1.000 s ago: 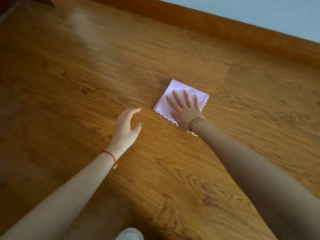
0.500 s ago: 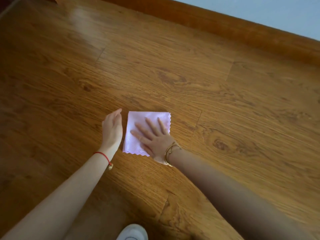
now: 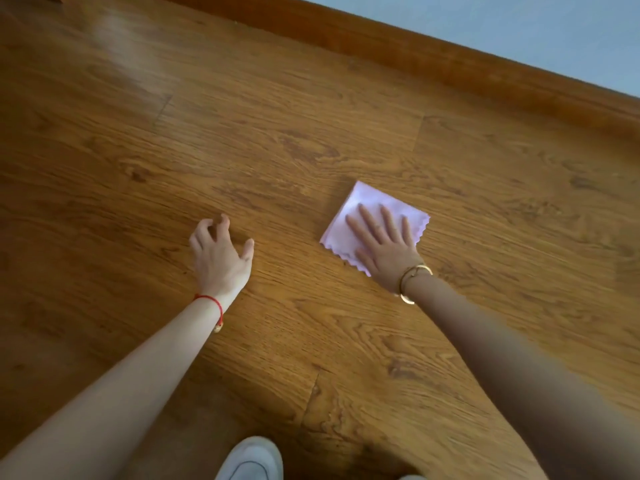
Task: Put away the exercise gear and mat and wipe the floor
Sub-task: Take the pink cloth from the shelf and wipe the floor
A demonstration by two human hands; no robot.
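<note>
A folded pale pink cloth [image 3: 360, 206] with a scalloped edge lies flat on the wooden floor [image 3: 277, 140], right of centre. My right hand [image 3: 384, 244] presses down on it with straight, spread fingers and covers its near half. My left hand [image 3: 220, 258] hovers over bare floor well to the left of the cloth, fingers loosely curled and holding nothing. No exercise gear or mat is in view.
A wooden skirting board [image 3: 433, 60] runs diagonally across the top, with a pale blue wall [image 3: 519, 26] above it. The toe of a white shoe [image 3: 252, 459] shows at the bottom edge.
My right hand has slid the cloth to the right and away from me, back out from beside my left hand. The left hand has drawn apart from the cloth and curled its fingers.
</note>
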